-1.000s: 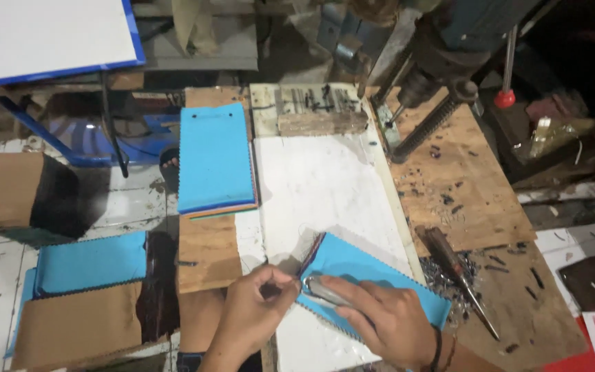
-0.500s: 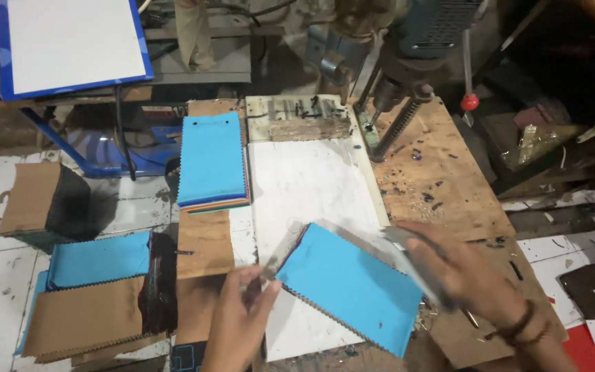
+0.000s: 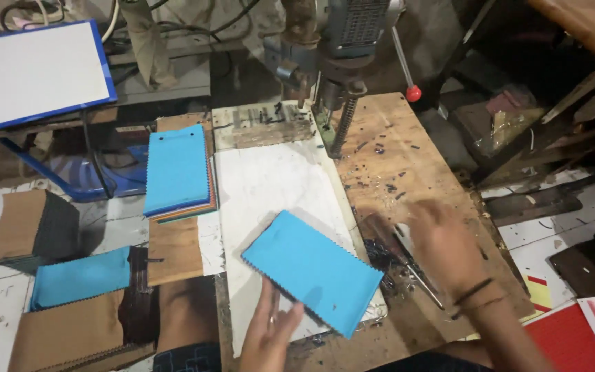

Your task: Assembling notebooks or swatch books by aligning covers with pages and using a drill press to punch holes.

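At far left we see a stack of brown cardboard sheets [image 3: 25, 231] and a loose blue swatch [image 3: 80, 277] lying on more brown board. Next comes a neat pile of fabric swatches [image 3: 179, 172], blue on top, its lower edge zigzag-cut. Our left hand [image 3: 270, 331] sits at the bottom of the view, fingers spread and thumb up, touching the near edge of the blue swatch card [image 3: 313, 270]; it steadies the card and does not clamp it. That card lies tilted on the white sheet [image 3: 270, 186], smooth, flat, pinked along its lower sides. Our right hand [image 3: 442, 244] is blurred over the wooden bench [image 3: 408, 158], beside a metal tool [image 3: 414, 265]; we cannot tell whether it grips the tool. Dark chips litter the rough wood below the drill press [image 3: 342, 41]. We judge that the loosely held card could slide off square, and chips could snag the cloth or prick a finger
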